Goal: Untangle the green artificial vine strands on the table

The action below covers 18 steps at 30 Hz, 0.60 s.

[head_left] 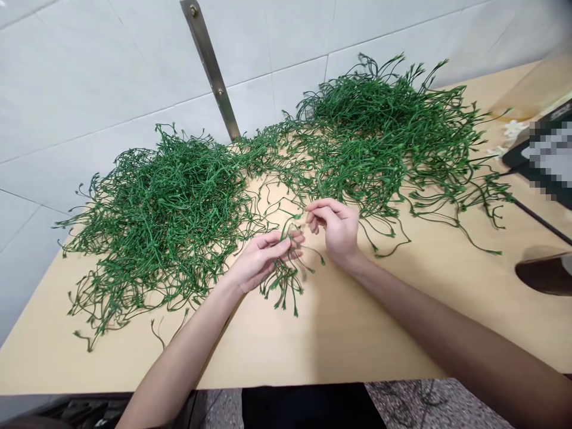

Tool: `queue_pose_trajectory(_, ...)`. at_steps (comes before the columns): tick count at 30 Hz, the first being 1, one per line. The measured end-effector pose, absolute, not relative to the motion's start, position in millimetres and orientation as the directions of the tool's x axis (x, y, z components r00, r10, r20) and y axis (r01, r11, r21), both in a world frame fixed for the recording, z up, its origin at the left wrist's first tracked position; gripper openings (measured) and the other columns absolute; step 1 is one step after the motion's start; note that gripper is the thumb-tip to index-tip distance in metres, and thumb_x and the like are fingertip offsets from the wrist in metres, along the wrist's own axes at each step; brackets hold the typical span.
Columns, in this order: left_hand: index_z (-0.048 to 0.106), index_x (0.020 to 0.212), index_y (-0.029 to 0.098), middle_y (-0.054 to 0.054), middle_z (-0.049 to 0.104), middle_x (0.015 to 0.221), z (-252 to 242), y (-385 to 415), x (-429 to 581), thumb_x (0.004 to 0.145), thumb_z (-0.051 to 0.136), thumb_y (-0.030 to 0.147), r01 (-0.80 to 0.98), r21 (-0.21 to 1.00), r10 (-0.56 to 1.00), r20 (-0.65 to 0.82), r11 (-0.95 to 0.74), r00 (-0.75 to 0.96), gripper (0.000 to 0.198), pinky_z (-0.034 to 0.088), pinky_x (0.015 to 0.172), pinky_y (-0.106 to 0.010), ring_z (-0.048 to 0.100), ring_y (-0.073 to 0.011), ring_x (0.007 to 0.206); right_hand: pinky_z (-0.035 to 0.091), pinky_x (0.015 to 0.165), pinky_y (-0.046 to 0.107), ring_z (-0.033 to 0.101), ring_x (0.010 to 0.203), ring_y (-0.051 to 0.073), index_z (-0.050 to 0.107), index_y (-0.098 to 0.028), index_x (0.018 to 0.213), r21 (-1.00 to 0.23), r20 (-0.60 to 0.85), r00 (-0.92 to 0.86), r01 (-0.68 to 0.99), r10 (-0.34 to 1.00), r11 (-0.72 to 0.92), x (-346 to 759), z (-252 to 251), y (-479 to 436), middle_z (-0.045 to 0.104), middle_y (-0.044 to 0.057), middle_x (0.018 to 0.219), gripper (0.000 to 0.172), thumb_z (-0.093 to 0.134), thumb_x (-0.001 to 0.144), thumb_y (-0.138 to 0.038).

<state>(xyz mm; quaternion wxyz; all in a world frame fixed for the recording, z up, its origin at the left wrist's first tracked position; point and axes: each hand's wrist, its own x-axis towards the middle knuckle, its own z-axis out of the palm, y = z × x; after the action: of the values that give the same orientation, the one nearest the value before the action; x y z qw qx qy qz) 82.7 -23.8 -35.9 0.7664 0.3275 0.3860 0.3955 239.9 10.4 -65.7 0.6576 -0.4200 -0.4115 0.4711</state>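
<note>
My left hand (263, 257) is closed around a small bunch of green stems (286, 286), whose ends hang below the fingers and stick out above them. Just to its right, my right hand (336, 227) has its fingers bent together by the upper ends of the bunch; whether a stem is between its fingertips is too blurred to tell. A large tangled pile of green stems (165, 202) lies on the left of the table, and another pile (375, 125) lies at the back right. Loose stems join the two piles.
The light wooden table (357, 345) stands against a tiled wall with a metal bracket (210, 65). At the right are small white pieces (513, 128), a dark device (549, 149), partly pixelated, and a dark brown object (545, 274). Stems lie on the speckled floor.
</note>
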Motion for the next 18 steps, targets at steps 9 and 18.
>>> queue_pose_trajectory(9, 0.071, 0.080, 0.012, -0.004, 0.071, 0.084, -35, -3, 66, 0.066, 0.082, 0.030, -0.406, 0.905, 0.973, -0.195, 0.128, -0.127, 0.025, 0.051, 0.070, -0.021, 0.066, -0.0106, 0.076, 0.054, 0.073, 0.033, 0.065, 0.074, 0.016, 0.069, -0.019, 0.082, -0.954, 0.186, 0.176, -0.203, 0.967, 0.220, 234, -67, 6, 0.068, 0.004, 0.077, 0.010, 0.062, 0.078, -0.025)
queue_pose_trajectory(18, 0.070, 0.065, 0.010, -0.002, 0.065, 0.059, -22, -23, 78, 0.057, 0.087, 0.036, -0.202, 0.942, 0.957, -0.235, 0.267, 0.170, 0.032, 0.044, 0.050, -0.018, 0.056, -0.0072, 0.051, 0.046, 0.042, 0.026, 0.058, 0.045, 0.013, 0.065, -0.015, 0.064, -0.946, 0.125, -0.285, -0.323, 0.950, 0.028, 242, -60, 5, 0.065, 0.004, 0.059, 0.042, 0.067, 0.079, -0.054)
